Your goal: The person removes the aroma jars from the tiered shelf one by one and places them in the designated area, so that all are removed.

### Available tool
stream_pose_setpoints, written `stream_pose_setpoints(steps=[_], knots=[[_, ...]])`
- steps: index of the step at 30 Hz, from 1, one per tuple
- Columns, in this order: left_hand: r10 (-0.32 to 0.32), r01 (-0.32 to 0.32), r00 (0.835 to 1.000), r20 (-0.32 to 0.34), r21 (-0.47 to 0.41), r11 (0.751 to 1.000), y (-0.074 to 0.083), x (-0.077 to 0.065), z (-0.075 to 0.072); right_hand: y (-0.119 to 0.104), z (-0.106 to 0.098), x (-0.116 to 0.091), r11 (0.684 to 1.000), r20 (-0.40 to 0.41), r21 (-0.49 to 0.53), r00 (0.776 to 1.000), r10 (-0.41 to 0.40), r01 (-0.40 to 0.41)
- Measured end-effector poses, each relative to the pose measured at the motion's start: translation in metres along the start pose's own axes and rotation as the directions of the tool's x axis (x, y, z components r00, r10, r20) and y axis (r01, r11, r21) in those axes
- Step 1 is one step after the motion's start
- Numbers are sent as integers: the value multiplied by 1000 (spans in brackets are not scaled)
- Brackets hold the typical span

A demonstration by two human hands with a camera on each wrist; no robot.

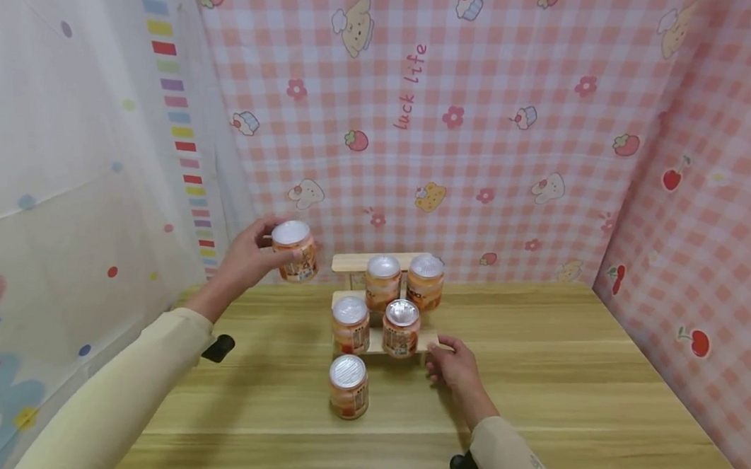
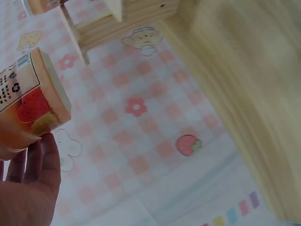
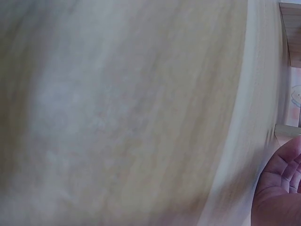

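Observation:
My left hand [image 1: 255, 256] grips an orange-labelled can [image 1: 295, 255] with a silver lid, raised left of a stepped wooden rack [image 1: 348, 263]. In the left wrist view, fingertips lie along one end of this can [image 2: 44, 110], which has a fruit picture on its label. Two similar cans stand on the rack's middle step, one being the right-hand can [image 1: 425, 285]. The lower step bears a left can [image 1: 351, 327] and a right can [image 1: 401, 329]. My right hand [image 1: 459, 372] holds the right end of the lower step, fingers curled at its corner.
Another can [image 1: 349, 389] stands on the wood-grain table [image 1: 533, 384] in front of the rack. Behind is a pink checked cloth [image 1: 482, 148], with a white dotted curtain [image 1: 87, 141] at the left and more printed cloth on the right.

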State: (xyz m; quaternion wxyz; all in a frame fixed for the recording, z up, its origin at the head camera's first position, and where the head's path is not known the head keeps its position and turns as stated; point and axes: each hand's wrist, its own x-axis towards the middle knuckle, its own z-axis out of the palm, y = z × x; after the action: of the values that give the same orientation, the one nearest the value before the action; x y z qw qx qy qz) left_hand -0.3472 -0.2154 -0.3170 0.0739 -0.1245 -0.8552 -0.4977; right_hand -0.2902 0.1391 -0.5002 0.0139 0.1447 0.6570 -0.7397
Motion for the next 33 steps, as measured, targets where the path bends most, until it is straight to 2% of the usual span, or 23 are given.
stream_pose_setpoints(steps=[7, 12, 19, 24, 28, 33], knots=[[-37, 36, 998, 51, 14, 999, -22, -30, -10, 0, 0, -1, 1000, 2, -3, 1000, -4, 4], [-57, 56, 996, 74, 12, 998, -35, -50, -6, -1, 0, -2, 1000, -6, -17, 1000, -4, 4], [-37, 44, 994, 107, -60, 997, -54, -79, 10, 0, 0, 0, 1000, -2, -22, 1000, -3, 3], [-48, 61, 991, 126, -96, 994, -66, -97, 24, -1, 1, 0, 1000, 0, -25, 1000, -5, 5], [-55, 76, 989, 138, -151, 986, -72, -106, 35, -1, 0, 0, 999, -2, -32, 1000, -1, 1], [-45, 70, 989, 141, -176, 982, -79, -115, 45, -1, 0, 0, 999, -1, -41, 1000, 2, -2]])
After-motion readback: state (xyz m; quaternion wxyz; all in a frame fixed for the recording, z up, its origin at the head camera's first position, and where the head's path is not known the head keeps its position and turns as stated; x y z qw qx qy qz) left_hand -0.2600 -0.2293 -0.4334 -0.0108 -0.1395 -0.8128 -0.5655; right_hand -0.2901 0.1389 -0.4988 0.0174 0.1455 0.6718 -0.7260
